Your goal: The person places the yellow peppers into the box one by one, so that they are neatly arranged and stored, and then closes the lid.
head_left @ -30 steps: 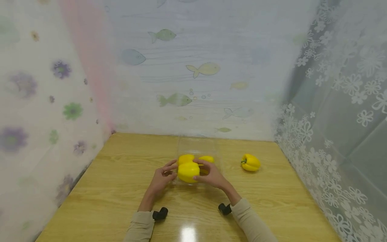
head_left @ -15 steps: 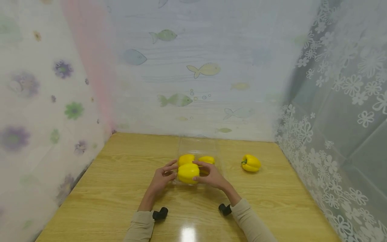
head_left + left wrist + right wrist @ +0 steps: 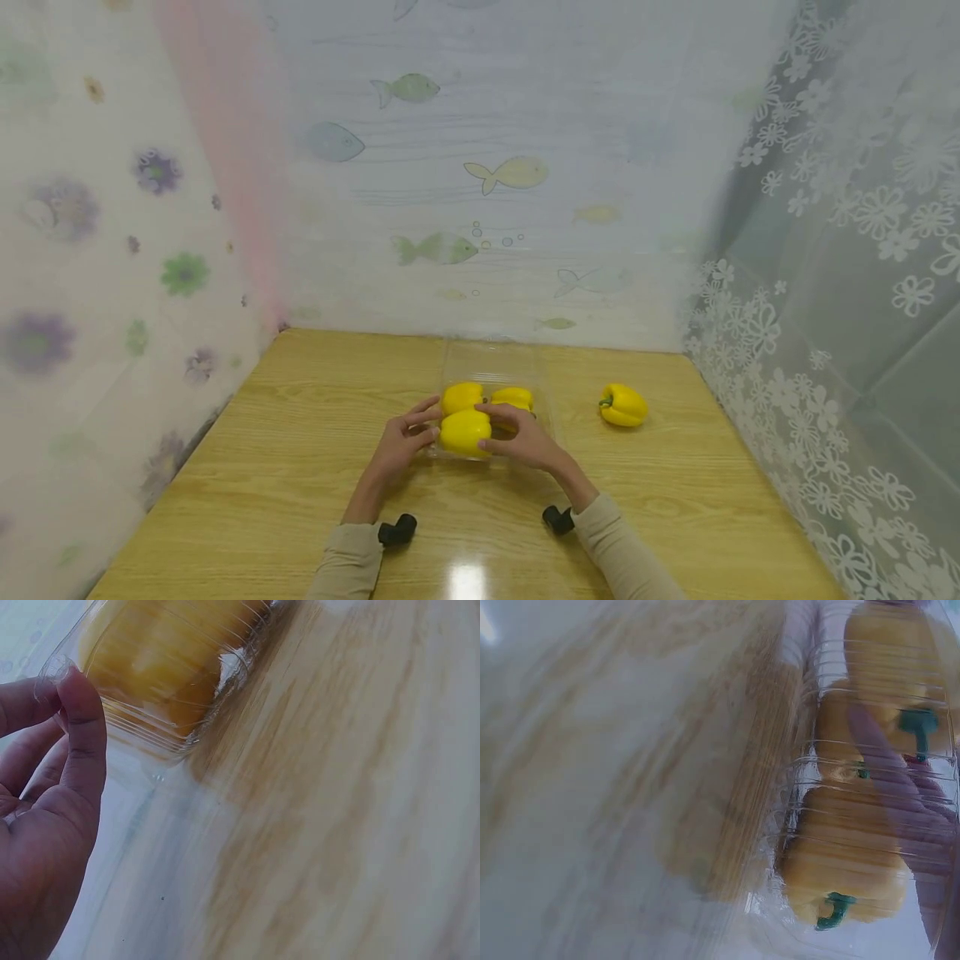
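Peppers [image 3: 465,431] — 3 yellow ones sat in clear clamshell box [image 3: 491,363] mid-table. Left hand [image 3: 400,445] pinching box rim; right hand [image 3: 522,437] curled round front pepper, probably gripping — 4th pepper [image 3: 622,404] off right.

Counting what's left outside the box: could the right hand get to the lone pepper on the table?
Probably yes: the loose pepper lies in the open, right of the right hand, with only bare table between.

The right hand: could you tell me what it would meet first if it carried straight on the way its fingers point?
Probably the near yellow pepper in the clear plastic box: the right hand has its fingers already at that pepper's right side, pointing left.
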The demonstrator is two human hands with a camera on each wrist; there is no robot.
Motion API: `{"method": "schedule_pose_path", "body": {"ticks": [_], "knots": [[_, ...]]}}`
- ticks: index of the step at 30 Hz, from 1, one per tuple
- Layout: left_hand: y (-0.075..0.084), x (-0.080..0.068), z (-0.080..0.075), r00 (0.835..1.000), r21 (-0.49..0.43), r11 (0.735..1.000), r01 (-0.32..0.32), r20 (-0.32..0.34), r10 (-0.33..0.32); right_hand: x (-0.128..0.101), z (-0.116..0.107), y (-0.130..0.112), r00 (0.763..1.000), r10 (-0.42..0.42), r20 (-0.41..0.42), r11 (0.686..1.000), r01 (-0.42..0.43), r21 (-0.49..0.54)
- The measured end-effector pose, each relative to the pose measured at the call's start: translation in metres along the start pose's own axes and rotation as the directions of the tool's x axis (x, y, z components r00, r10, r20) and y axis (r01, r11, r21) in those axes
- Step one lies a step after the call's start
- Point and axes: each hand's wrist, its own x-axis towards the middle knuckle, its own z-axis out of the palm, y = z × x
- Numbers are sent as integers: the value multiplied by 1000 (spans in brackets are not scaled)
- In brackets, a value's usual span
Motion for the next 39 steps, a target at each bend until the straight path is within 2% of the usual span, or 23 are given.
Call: {"method": "schedule_pose_path", "body": {"ticks": [7, 16, 24, 39], "knots": [[-1, 0, 0, 1000, -31, 999, -7, 19, 8, -2, 1, 0, 1000, -1, -13, 1000, 1, -20], [-1, -1, 0, 1000, -58, 998, 3, 11, -2, 0, 3, 4, 1000, -4, -7, 997, 3, -71], [-1, -2, 0, 1000, -53, 999, 1, 2, -1, 0, 5, 3, 999, -14, -48, 998, 11, -57], [-4, 0, -1, 999, -27, 999, -46, 21, 46, 0, 3, 4, 998, -24, -54, 997, 20, -79]]}}
